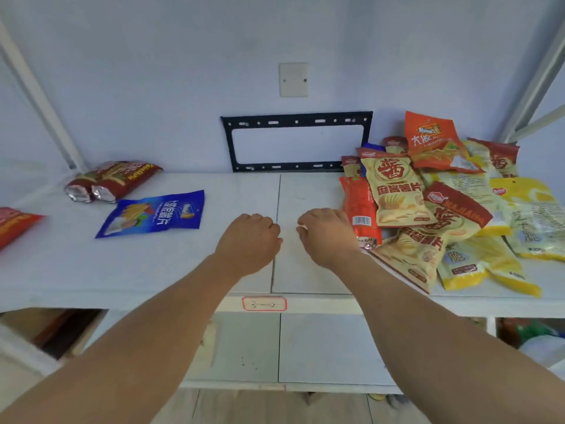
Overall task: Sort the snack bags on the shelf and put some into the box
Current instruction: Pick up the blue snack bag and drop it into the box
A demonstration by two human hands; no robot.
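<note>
A heap of snack bags lies on the right of the white shelf (183, 270): beige chip bags (394, 194), an orange bag (434, 142) on top at the back, a red bag (359, 206) at the heap's left edge, and yellow bags (480, 264) toward the front. On the left lie a blue bag (153, 214), dark red bags (113, 179) and an orange-red bag (15, 223) cut by the frame edge. My left hand (252, 237) and my right hand (325, 232) hover side by side over the shelf's middle, fingers curled down, holding nothing. My right hand is just left of the red bag.
A black metal bracket (296, 120) and a blank wall plate (293, 79) are on the wall behind. White shelf posts (39, 96) rise at both sides. A lower shelf (305, 347) sits below, with brown cardboard (61, 328) at lower left and coloured goods (535, 332) at lower right.
</note>
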